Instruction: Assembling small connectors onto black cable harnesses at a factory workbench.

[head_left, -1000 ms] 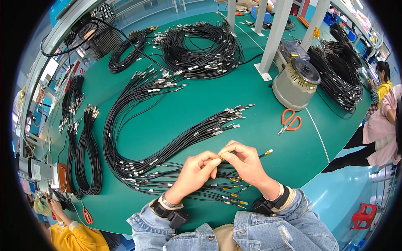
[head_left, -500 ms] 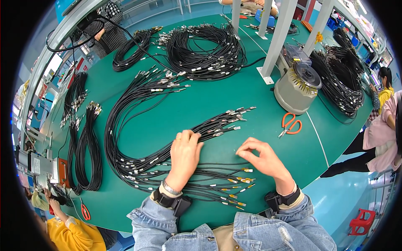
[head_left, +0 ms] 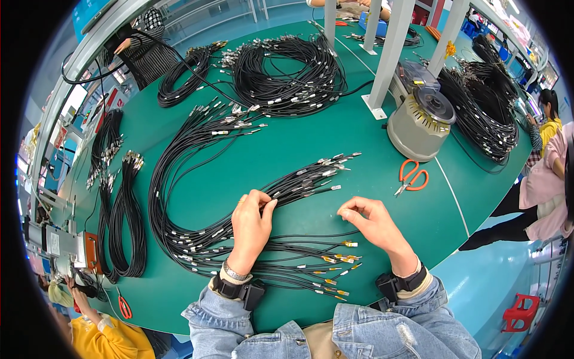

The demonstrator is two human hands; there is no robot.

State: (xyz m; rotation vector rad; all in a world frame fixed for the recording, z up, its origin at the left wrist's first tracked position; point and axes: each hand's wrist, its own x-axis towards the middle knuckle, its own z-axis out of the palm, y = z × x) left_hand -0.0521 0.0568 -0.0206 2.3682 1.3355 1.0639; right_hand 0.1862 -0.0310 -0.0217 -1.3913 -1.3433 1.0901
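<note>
My left hand (head_left: 250, 230) lies over a thick bundle of thin black cables (head_left: 299, 179) that curves across the green table. Its fingers are bent in toward the thumb at the bundle's near edge; what they pinch, if anything, is hidden. To the right, my right hand (head_left: 379, 227) hovers above the table, thumb and fingertips brought together. Anything between them is too small to make out. Below and between the hands, several cable ends with yellow and white tags (head_left: 341, 259) fan out to the right. White labels dot the cables.
Orange-handled scissors (head_left: 411, 178) lie right of my hands, near a round grey machine (head_left: 420, 125) and metal posts (head_left: 391, 60). A large cable coil (head_left: 287, 99) sits at the back, looped cables (head_left: 127, 227) at left. Red-handled cutters (head_left: 124, 307) lie near the left edge. Co-workers sit around.
My left hand has slid a little to the left along the bundle, its fingers bending in more. The right hand has stayed almost in place. The view has shifted slightly.
</note>
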